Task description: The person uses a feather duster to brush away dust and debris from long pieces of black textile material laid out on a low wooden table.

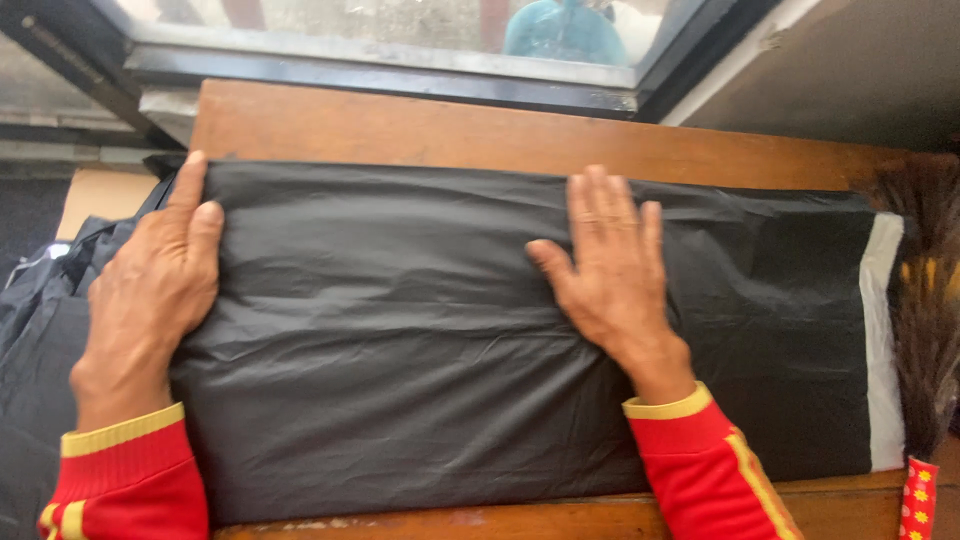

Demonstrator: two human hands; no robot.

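A large black plastic bag [400,330] lies flat across a brown wooden table [480,135]. My left hand [150,290] presses flat on the bag's left end, fingers pointing away from me. Palm down on the bag right of its middle rests my right hand [610,270], with its fingers spread. Both wrists wear red sleeves with yellow cuffs. A white strip [880,340] runs along the bag's right end.
A broom [925,290] with dark bristles and a red patterned handle lies at the table's right end. More black plastic [40,330] hangs off the left side. A window with a dark frame [380,75] runs behind the table.
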